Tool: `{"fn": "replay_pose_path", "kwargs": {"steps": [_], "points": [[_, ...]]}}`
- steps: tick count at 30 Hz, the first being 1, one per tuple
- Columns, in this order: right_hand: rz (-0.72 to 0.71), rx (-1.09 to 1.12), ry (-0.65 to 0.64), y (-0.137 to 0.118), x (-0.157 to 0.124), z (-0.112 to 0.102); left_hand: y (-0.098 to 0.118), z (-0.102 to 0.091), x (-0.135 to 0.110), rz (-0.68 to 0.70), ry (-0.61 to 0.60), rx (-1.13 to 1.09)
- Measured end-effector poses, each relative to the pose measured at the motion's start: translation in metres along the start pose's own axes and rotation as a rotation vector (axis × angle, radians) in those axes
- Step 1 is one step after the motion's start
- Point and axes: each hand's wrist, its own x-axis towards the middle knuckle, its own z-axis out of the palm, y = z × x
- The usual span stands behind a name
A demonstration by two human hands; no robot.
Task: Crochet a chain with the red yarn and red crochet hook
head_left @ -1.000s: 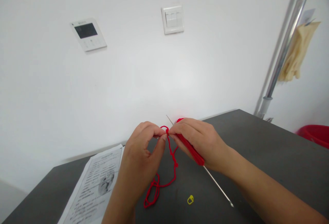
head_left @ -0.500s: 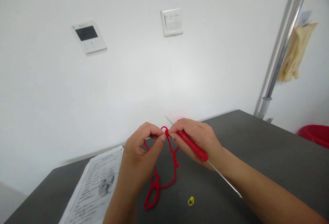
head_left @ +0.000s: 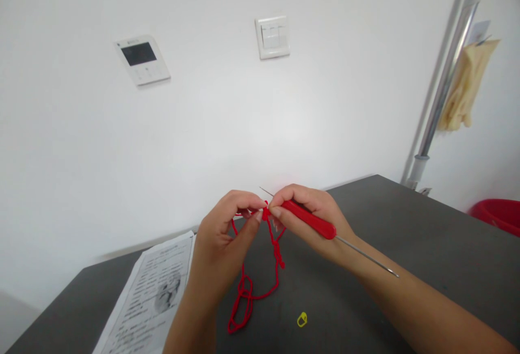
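My left hand (head_left: 227, 240) is closed, its thumb and index finger pinching red yarn (head_left: 266, 213) by a small knotted bit. Right beside it, the fingertips of my right hand (head_left: 314, 210) meet the same knotted bit. My right hand also grips a crochet hook (head_left: 311, 220) by its red handle; one thin metal end points up and left past the fingers, the other reaches back over the wrist. From the fingers the yarn hangs down, with a knot below and loose loops lying on the dark table. A yellow stitch marker (head_left: 301, 319) lies in front.
A printed sheet (head_left: 150, 289) lies left of my left hand on the dark table (head_left: 406, 224). Behind stands a white wall with a switch (head_left: 272, 37) and an intercom panel (head_left: 143, 60). At right are a metal pole (head_left: 447, 72), a hanging yellowish glove (head_left: 467, 86) and a red basin (head_left: 498, 214).
The crochet hook has swung to a flatter angle, its rear end higher and further right. The small yarn loop above the fingertips has shrunk, and my right hand shifted slightly.
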Motion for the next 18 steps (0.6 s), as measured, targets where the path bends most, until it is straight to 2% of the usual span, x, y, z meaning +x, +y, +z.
{"fn": "replay_pose_path", "kwargs": {"steps": [9,13,18], "points": [[-0.102,-0.105,0.04,0.001,-0.001,0.0,-0.002,0.002,0.0,0.058,0.065,0.132],[-0.135,-0.131,-0.03,0.002,0.001,-0.008,-0.003,0.002,-0.001,0.103,0.057,0.17],[-0.292,-0.286,-0.118,0.003,0.005,-0.019,0.0,0.001,-0.001,0.147,0.028,0.199]]}}
